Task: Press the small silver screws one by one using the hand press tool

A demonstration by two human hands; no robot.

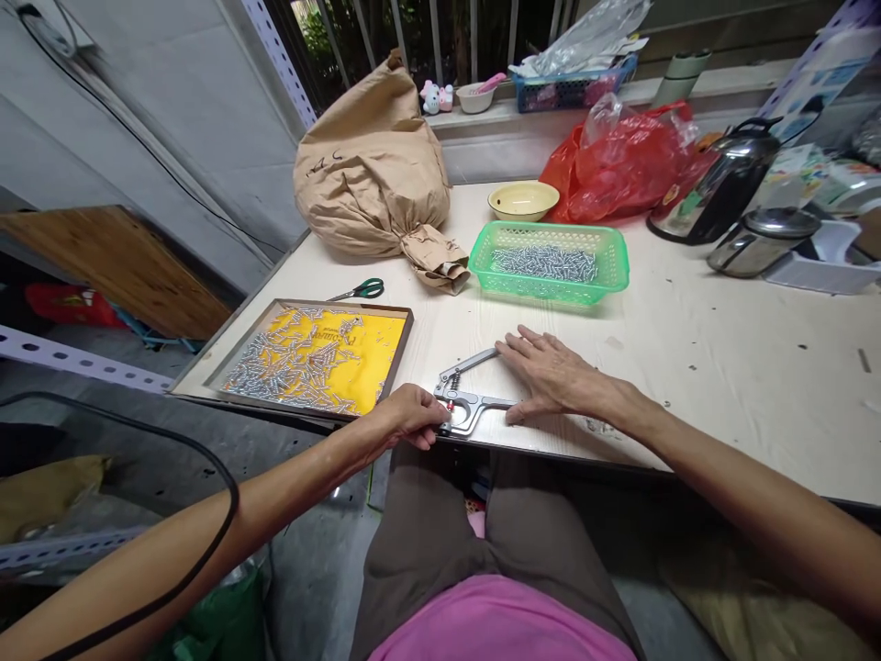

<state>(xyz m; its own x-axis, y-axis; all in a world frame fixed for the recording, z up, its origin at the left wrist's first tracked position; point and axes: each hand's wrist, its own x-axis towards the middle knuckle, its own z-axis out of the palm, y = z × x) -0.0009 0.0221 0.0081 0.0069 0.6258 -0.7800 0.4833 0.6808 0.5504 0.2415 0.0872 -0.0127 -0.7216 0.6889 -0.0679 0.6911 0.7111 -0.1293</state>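
Grey metal press pliers (474, 406) with a spring between spread handles lie at the table's front edge, a small red part showing at the jaws. My right hand (554, 372) is over the handle ends, fingers stretched along the upper handle and thumb by the lower one. Beside the jaws, my left hand (417, 415) has its fingers pinched together; whatever is between them is too small or hidden to name. Left of that hand, a shallow tray (406, 344) with a yellow lining holds many small silver metal pieces. Similar pieces fill part of a green plastic basket (551, 292) beyond the pliers.
Green-handled scissors (368, 288) lie behind the tray. Farther back are a tied brown sack (372, 174), a cream bowl (523, 200) and a red plastic bag (606, 165). A kettle (722, 184) and a metal pot (763, 240) stand at the right.
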